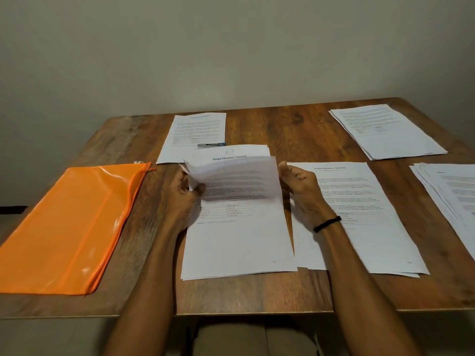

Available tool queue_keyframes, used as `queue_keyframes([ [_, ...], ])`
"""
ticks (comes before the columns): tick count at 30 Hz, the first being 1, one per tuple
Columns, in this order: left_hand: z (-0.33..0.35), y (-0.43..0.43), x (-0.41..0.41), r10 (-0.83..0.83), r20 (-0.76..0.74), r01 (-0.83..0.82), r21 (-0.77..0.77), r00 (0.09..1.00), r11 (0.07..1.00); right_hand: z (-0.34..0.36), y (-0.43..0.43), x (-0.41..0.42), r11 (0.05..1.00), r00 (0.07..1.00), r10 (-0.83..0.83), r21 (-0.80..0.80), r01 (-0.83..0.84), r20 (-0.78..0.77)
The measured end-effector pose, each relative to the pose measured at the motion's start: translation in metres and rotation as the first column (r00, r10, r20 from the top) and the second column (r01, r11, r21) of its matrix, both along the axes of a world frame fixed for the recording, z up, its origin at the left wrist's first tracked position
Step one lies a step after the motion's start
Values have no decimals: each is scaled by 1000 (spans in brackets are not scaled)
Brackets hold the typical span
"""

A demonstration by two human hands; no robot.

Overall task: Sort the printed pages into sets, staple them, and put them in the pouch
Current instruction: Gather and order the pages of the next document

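A stack of printed pages [239,242] lies in front of me on the wooden table [282,129]. Its top sheets are curled back toward me, showing a page headed "Sample Education Transcript" beneath. My left hand [183,187] pinches the lifted sheets at their left edge. My right hand [299,182] holds their right edge with curled fingers. A second transcript stack [359,227] lies just right of it. A stapler [212,145] rests on another page set [198,129] behind. The orange zip pouch [69,224] lies flat at the left.
Two more paper stacks sit on the right: one at the back right [388,131], one fanned at the right edge [452,199]. A plain wall stands behind the table. My lap shows below the front edge.
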State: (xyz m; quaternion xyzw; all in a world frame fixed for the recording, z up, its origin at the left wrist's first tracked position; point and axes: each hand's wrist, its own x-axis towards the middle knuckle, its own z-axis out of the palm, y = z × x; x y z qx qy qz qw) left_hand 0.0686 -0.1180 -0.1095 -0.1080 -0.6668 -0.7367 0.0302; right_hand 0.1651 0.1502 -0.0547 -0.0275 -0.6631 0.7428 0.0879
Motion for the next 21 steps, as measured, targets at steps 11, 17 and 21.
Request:
queue_keyframes([
  [11,-10,-8,-3,-101,-78,101,-9,992,995,-14,-3,-13,933,947,-312,211,292,70],
  [17,-8,-7,-4,-131,-64,132,9,989,991,-12,-5,-11,943,951,-306,148,297,41],
  [21,-3,-5,0,-127,-47,130,54,991,990,-13,-3,-10,929,953,-303,219,299,-17],
])
